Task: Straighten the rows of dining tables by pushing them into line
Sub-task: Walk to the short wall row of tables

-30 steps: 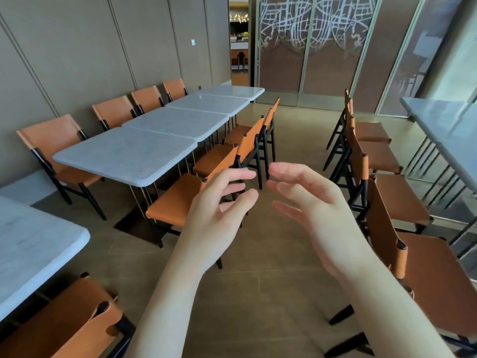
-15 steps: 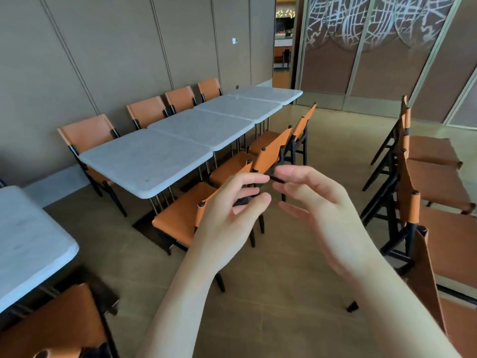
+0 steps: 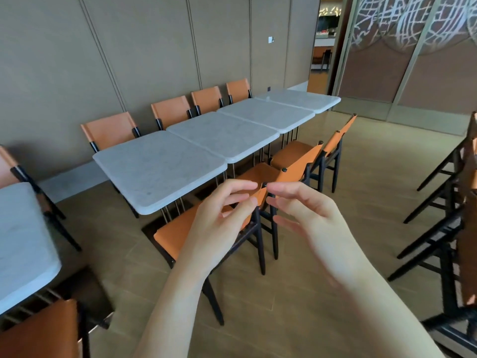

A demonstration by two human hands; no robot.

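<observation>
**Both hands raised in the air, tables not touched**

Your left hand point(image 3: 219, 218) and your right hand point(image 3: 309, 223) are lifted in the centre of the frame, palms turned toward each other. The fingers of both are loosely curled and spread apart, and they hold nothing. The fingertips of the two hands come near each other but do not meet. The right hand is a little blurred.

The row of tables point(image 3: 227, 135) stands behind the hands, running from the centre left to the upper right of the frame. It has four pale marble surfaces placed edge to edge, with thin seams between them. The nearest table point(image 3: 160, 169) is just behind and left of your left hand, apart from it.

Orange chairs point(image 3: 170, 111) stand between the row and the wall point(image 3: 129, 47). More orange chairs point(image 3: 304, 161) stand on the near side, partly hidden by your hands. Another marble table point(image 3: 23, 241) is at the left edge, and dark-framed chairs point(image 3: 444, 208) are at the right edge. The floor point(image 3: 348, 177) is of light wood.
</observation>
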